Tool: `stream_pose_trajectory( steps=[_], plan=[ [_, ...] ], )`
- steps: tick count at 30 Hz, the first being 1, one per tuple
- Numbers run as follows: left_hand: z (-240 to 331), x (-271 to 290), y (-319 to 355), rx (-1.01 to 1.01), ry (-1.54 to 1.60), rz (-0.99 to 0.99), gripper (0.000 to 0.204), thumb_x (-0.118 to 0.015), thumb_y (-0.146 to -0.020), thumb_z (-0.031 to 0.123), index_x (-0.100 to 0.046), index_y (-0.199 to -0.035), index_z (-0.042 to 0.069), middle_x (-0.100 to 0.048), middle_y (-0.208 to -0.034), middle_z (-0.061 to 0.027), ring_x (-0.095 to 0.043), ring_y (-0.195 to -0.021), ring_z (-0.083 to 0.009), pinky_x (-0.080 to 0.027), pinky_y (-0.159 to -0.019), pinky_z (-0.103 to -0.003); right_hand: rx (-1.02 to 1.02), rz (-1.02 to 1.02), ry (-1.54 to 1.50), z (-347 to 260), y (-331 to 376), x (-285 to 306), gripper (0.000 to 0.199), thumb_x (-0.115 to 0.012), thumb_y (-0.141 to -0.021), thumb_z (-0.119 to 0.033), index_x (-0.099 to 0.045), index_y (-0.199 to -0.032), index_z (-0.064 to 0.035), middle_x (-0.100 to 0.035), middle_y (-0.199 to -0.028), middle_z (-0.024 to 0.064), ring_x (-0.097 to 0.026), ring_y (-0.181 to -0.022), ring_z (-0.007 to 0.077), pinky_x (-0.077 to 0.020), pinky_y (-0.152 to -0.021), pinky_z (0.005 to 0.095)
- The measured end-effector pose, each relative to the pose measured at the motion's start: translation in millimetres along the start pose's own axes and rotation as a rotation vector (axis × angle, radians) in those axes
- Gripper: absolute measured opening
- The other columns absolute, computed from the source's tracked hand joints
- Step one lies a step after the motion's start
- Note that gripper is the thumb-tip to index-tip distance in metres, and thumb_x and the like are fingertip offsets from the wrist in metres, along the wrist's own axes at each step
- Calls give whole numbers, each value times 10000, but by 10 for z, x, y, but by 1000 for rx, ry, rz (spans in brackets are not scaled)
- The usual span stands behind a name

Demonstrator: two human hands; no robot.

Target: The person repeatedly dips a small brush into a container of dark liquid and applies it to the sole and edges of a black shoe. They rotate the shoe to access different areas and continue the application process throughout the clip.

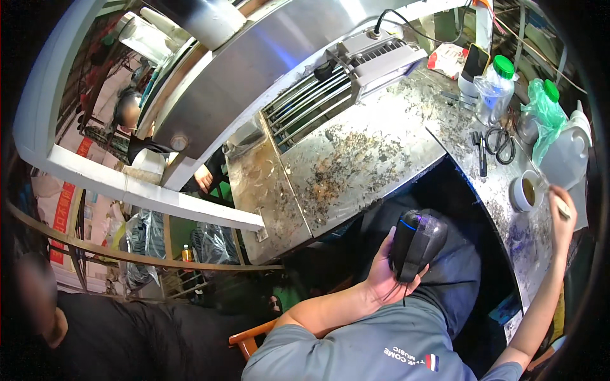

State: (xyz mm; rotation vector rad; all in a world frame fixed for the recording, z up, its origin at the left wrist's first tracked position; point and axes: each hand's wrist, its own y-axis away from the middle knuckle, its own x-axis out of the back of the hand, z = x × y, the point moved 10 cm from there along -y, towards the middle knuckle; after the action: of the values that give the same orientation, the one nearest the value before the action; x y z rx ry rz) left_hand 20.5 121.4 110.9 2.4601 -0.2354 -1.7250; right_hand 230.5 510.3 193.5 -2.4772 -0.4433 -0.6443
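Note:
My left hand [376, 279] is wrapped round the underside of a black shoe-shaped piece [413, 251] with a rounded end, held over my lap. Thin dark laces or threads dangle below it, and a blue-violet gleam lies on its upper part. At the right, my right hand [563, 222] is closed on a pale-handled brush [563, 209]. The brush points toward a white bowl [516, 193] of brownish liquid on the bench. Whether its tip touches the liquid is hard to make out.
A stained metal worktop [375, 149] carries a lamp [381, 63]. Beyond the bowl are a coiled black cable [502, 145], a green-capped bottle [495, 95], a green plastic bag [543, 124] and a white jug [565, 155]. Someone in black [146, 333] sits at lower left; another person's hand [203, 178] shows behind the frame.

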Motion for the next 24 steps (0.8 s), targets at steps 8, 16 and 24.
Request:
stream_pose_trajectory(
  steps=[8,16,24],
  plan=[
    [-82,-12,94,38,179,54,844,-751,-862,559,-465,-1496,81,-602,-1386,-153,-700,-1070,-289,-591,-794,-347,-90,-134,-166,-801,132,-199,230,-703,-961,-75,-714,-1172,17,-725,-1100,53,-649,-1039,101,-495,-935,246],
    [-85,85,58,13,100,175,660,-738,-922,386,-518,-1444,48,-641,-1352,-113,-711,-1027,-225,-574,-699,-274,629,-347,-259,-2549,597,-661,165,-825,-793,-101,-765,-919,-12,-753,-874,115,-739,-784,259,-588,-709,346],
    [-270,84,-19,32,35,210,543,-673,-964,397,-574,-1360,38,-706,-1203,-119,-733,-856,-210,-579,-603,-276,664,-280,-656,-3057,562,-808,160,-817,-773,-73,-767,-921,-41,-722,-783,93,-724,-695,244,-586,-592,316]
  ],
)
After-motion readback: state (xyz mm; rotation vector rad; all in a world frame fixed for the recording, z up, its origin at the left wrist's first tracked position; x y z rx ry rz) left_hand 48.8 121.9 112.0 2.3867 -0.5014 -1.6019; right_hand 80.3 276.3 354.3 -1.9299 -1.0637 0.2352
